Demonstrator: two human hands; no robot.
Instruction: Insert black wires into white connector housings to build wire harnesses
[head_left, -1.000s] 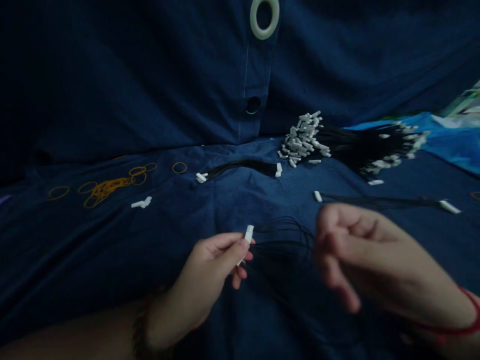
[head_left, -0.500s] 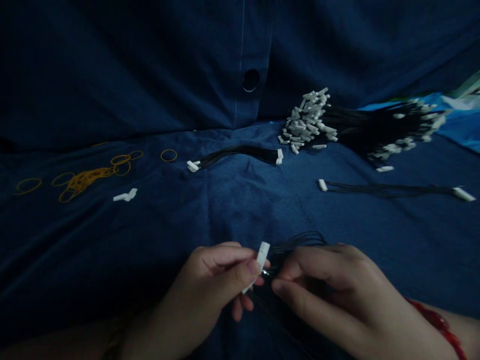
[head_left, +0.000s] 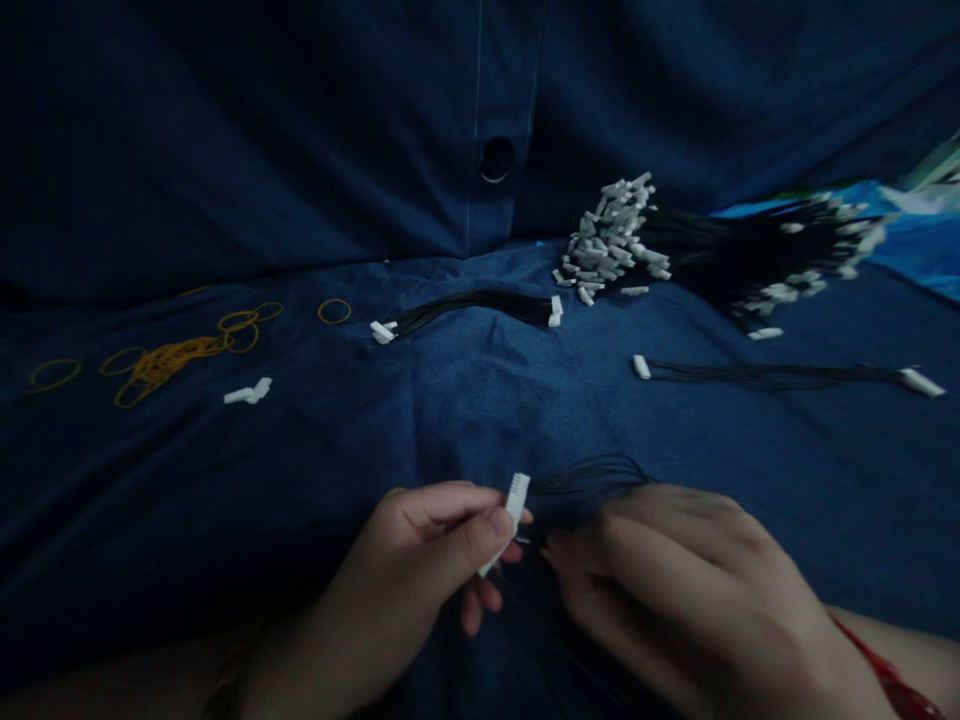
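Observation:
A white wire connector [head_left: 516,500] is pinched between the thumb and fingers of my left hand [head_left: 439,545], tilted with its slotted end up. Thin black wires [head_left: 592,472] run from it to the right, behind my right hand [head_left: 667,580]. A small shiny metal tip [head_left: 523,540] shows beside the connector, near my left fingertips. My right hand is closed just right of the connector, its thumb and index finger together; dark wires lie around it, but what its fingertips hold is hidden in shadow.
Beyond my hands lie a wire harness bundle [head_left: 472,298] and a thinner harness [head_left: 772,373] on the blue cloth [head_left: 465,410]. A large pile of harnesses [head_left: 697,245] is at the back right. Left are rubber bands [head_left: 176,362] and loose white connectors [head_left: 249,392].
My right hand has turned over more, knuckles up, and its fingertips have drawn slightly away from the metal tip. The left hand keeps its pinch on the connector; the view shifts slightly.

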